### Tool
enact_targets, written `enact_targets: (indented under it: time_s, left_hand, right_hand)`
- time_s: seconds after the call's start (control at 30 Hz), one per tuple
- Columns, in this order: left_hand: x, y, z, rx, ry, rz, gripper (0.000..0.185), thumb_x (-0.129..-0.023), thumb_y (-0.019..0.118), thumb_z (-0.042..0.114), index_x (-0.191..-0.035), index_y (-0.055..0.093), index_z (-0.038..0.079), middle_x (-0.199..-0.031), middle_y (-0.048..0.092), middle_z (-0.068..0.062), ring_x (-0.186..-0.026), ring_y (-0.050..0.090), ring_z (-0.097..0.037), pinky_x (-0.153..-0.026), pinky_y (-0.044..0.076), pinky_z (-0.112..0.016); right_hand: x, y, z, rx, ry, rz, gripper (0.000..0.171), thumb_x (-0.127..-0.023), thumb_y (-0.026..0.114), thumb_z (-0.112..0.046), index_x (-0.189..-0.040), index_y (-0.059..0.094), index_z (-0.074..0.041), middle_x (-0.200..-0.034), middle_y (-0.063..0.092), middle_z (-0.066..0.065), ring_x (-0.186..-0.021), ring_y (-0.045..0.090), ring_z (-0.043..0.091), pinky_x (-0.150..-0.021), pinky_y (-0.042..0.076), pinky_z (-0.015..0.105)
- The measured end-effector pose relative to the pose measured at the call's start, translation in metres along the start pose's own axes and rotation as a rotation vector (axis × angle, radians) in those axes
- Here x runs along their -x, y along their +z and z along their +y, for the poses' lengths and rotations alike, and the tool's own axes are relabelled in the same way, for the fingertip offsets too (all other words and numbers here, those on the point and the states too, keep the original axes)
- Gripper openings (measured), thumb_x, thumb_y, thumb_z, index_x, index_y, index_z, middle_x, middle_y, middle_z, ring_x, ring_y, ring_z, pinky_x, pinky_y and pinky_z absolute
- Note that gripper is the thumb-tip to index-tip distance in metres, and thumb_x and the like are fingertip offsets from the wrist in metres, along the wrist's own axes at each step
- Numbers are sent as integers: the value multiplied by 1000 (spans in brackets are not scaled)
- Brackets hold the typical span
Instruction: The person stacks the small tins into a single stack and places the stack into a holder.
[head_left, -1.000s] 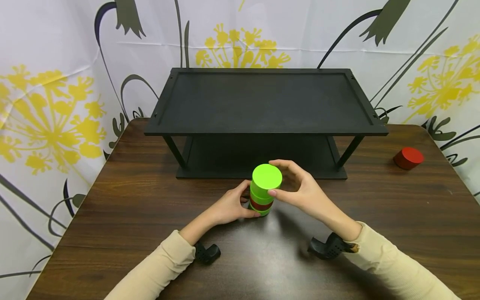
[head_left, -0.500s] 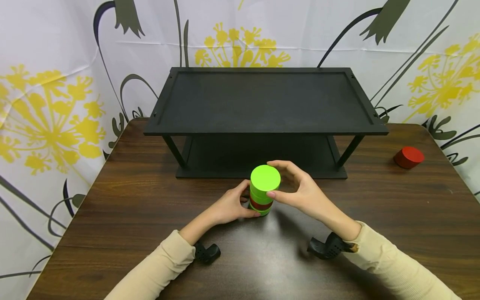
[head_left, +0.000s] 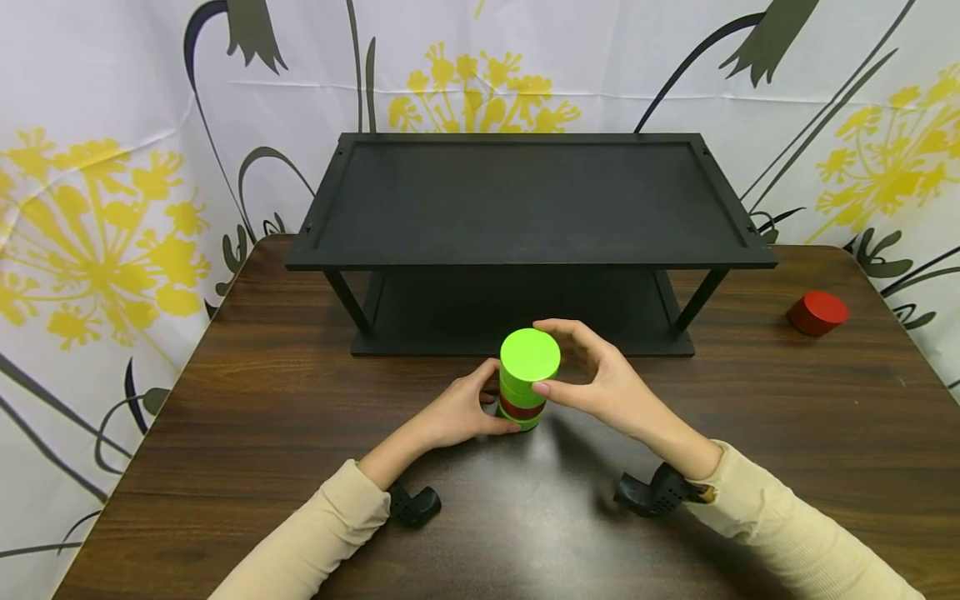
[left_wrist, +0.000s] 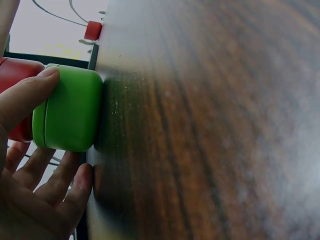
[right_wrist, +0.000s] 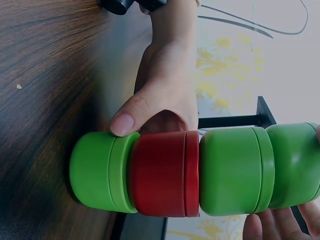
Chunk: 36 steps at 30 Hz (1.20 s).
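Stacking step: the left hand [head_left: 457, 412] pinches the green bottom jar [right_wrist: 100, 172] of the stack [head_left: 527, 379] at table centre, the right hand [head_left: 600, 375] clasps the top jar [head_left: 531, 357]; next, let go gently, keeping it plumb

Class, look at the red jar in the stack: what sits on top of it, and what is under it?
On top of the red jar sit two green jars, the upper one held by the right hand. Under it is one green jar standing on the table. Their contents cannot be seen.

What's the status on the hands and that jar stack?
Left hand grips bottom green jar. Right hand holds top green jar. Stack upright on table. Nothing obstructing.
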<state>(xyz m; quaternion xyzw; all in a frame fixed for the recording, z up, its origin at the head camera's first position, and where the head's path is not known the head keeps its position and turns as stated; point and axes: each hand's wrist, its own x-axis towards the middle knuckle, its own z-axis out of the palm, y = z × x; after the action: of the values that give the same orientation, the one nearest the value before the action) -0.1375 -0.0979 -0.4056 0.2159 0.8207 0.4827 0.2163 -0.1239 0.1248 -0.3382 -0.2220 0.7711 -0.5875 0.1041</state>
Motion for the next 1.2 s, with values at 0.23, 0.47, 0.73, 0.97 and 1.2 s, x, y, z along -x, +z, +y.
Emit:
enact_targets:
  time_s: [0.23,0.47,0.73,0.97,1.2]
  left_hand:
    - [1,0,1,-2,-8,-3,67,-81,77,15,-135,38,9,-131,54,-11,-123,54,-27,-105,47,-45]
    - [1,0,-1,-24,-9,5,67,-80,77,16,-134,39,9,-130,56,-12,-122,56,-29,-103,49,-44]
    - [2,0,2,-26,-5,6,66,-80,78,17,-133,40,9,-130,56,-12,-122,55,-29,-102,49,-44]
    - [1,0,3,-24,-11,3,66,-80,78,15,-134,39,9,-131,55,-12,-123,55,-29,-103,49,-43]
    - [1,0,3,-26,-15,9,66,-80,78,16,-133,40,9,-131,55,-12,-123,55,-29,-103,49,-43]
  right_hand:
    - [0,-1,0,-4,5,-15,63,-83,73,-10,-138,44,-10,-134,51,9,-113,55,15,-97,50,33]
    - [1,-9,-3,-27,-54,5,60,-84,72,-6,-137,44,-7,-137,49,12,-118,53,5,-99,48,20]
    - [6,-36,-10,-82,-124,97,55,-86,65,3,-135,46,-11,-129,54,-6,-123,52,9,-99,47,16]
    - [11,-69,-26,-171,-186,229,53,-86,59,13,-133,50,-9,-125,59,-3,-117,56,7,-94,50,16]
    - [18,-105,-38,-303,-239,368,48,-87,53,17,-131,51,-1,-121,62,3,-113,59,13,-85,53,15]
